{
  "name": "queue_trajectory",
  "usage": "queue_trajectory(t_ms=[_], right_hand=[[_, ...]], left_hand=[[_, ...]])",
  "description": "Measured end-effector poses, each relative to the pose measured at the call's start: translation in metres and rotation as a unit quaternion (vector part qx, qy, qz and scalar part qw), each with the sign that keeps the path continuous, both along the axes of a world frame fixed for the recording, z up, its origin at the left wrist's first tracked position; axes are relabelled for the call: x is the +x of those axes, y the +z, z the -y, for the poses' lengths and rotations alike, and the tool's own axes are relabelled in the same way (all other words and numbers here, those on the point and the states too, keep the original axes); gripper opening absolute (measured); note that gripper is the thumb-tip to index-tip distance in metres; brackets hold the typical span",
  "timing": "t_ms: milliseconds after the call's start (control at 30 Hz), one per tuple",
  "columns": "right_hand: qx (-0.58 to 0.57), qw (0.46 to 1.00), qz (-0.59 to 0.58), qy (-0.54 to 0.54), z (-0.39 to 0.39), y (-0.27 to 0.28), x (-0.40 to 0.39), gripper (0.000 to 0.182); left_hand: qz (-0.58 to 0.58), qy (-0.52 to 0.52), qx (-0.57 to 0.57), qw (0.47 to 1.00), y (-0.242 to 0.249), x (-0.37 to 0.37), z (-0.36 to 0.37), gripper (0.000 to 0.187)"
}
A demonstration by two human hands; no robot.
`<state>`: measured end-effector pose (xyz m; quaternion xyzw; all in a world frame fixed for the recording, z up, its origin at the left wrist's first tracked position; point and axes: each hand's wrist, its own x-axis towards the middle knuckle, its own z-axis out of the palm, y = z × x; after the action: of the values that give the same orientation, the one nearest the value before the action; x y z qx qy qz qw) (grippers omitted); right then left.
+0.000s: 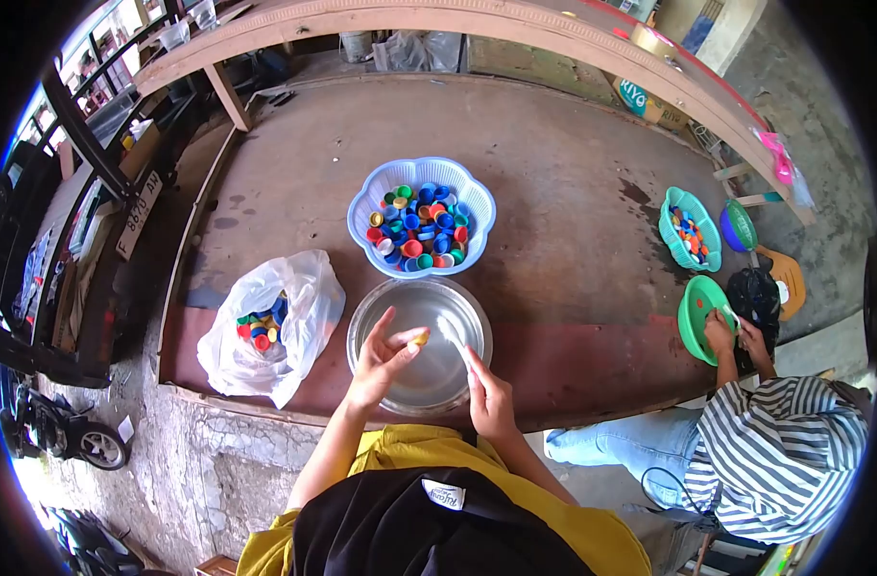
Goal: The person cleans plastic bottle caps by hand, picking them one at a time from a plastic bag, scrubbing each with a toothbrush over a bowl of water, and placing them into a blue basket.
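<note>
Over a round metal basin (pixel 427 386) with what looks like clear water, my left hand (pixel 376 365) pinches a yellow bottle cap (pixel 420 338) between thumb and finger. A white toothbrush (pixel 452 333) is gripped in my right hand (pixel 492 403), its head pointing toward the cap but apart from it. Just beyond the basin, a light-blue scalloped basket (pixel 369 182) holds many coloured bottle caps (pixel 421 226). To the left lies an open white plastic bag (pixel 304 278) with more coloured caps (pixel 263 326) inside.
At right, a person in a striped top (pixel 774 451) works with both hands at a green basin (pixel 693 322). Near them are a teal basket (pixel 676 250) of caps and a black plastic bag (pixel 753 298). A wooden bench (pixel 438 21) spans the table's (pixel 573 240) far side.
</note>
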<state>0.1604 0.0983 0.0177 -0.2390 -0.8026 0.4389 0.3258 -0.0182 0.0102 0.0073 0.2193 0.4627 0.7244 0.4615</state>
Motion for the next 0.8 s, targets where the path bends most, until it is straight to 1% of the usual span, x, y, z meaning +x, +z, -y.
queue_trajectory(t_ms=[100, 133, 233, 267, 300, 367, 467, 567, 633, 700, 733, 800], right_hand=[[-0.011, 0.999, 0.018, 0.031, 0.006, -0.004, -0.004, 0.039], [-0.026, 1.000, 0.002, 0.005, 0.001, -0.008, -0.010, 0.040], [-0.018, 0.999, -0.028, 0.004, 0.003, 0.002, -0.008, 0.042], [-0.012, 0.999, -0.028, 0.041, 0.006, 0.003, -0.005, 0.042], [-0.020, 0.996, 0.044, 0.069, 0.009, 0.004, -0.004, 0.043], [-0.034, 0.999, 0.004, 0.020, 0.005, -0.007, -0.012, 0.045], [0.023, 0.999, -0.003, 0.029, 0.003, 0.004, -0.010, 0.047], [0.032, 0.996, 0.042, 0.067, 0.008, -0.004, -0.007, 0.047], [0.033, 0.999, 0.030, 0.030, 0.000, -0.010, -0.009, 0.048], [0.038, 0.999, 0.028, 0.007, -0.005, -0.011, -0.009, 0.047], [0.039, 0.998, 0.040, 0.022, 0.000, -0.005, -0.005, 0.047], [0.031, 0.999, 0.014, 0.034, 0.004, -0.007, -0.008, 0.046]], left_hand=[[0.015, -0.017, 0.003, 1.000, 0.004, -0.002, -0.001, 0.080], [0.004, -0.017, 0.001, 1.000, 0.009, -0.002, -0.002, 0.080], [0.004, -0.017, 0.004, 1.000, 0.005, -0.003, 0.000, 0.078], [0.013, -0.021, 0.004, 1.000, 0.005, -0.003, 0.001, 0.078], [0.023, -0.025, 0.006, 0.999, 0.007, -0.004, 0.001, 0.078], [0.034, -0.029, 0.006, 0.999, 0.007, -0.003, 0.001, 0.077], [0.025, -0.023, 0.013, 0.999, 0.002, -0.004, 0.000, 0.074], [0.016, -0.019, 0.014, 1.000, -0.002, -0.003, -0.001, 0.070], [0.019, -0.018, -0.004, 1.000, -0.002, -0.003, 0.000, 0.069], [0.023, -0.020, 0.006, 1.000, -0.004, -0.003, 0.000, 0.063], [0.025, -0.022, 0.010, 0.999, -0.004, -0.002, 0.001, 0.060], [0.039, -0.033, 0.018, 0.999, -0.003, -0.003, 0.000, 0.050]])
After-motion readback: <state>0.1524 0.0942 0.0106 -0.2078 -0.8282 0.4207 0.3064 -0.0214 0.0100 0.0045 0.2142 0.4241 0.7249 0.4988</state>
